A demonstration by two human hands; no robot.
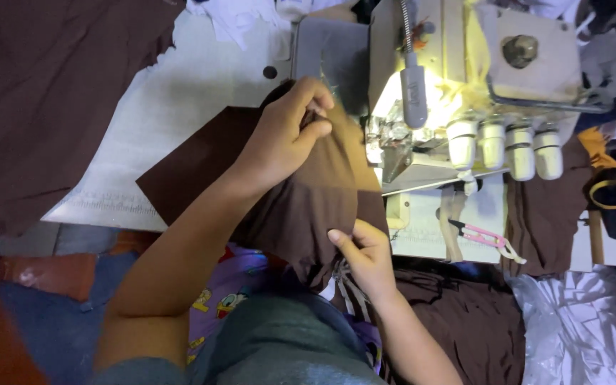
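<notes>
While pinched at two places, brown fabric piece [301, 207] draped from the table [180, 100] edge down toward the lap, its far end lying just beside the presser area of the serger machine [458, 85]. Left hand [286, 135] closed over the upper fold, fingertips bunching the cloth near the machine's front. Right hand [368, 253] closed on the lower right edge, thumb on top, fingers tucked beneath. Cloth judged light, thin and limp: no stiffness of its own, sagging wherever unsupported, likely stretchy and prone to curl or slide at a cut edge. Best held at the edges, close to the seam line, with both layers pinched together so that neither slips against the other; a grip in the middle only gathers it into folds.

Around the cloth: lamp on a flexible neck [413, 78] lighting the needle area brightly; four pale tension knobs [507, 146] in a row on the machine's front; pink thread snips [486, 239] lying on the table to the right, well apart from both hands. Larger dark brown fabric [37, 93] spread over the table's left part; more brown cloth [479, 321] heaped lower right, beside crumpled clear plastic [586, 328]. Whether the piece is already under the presser foot cannot be told.
</notes>
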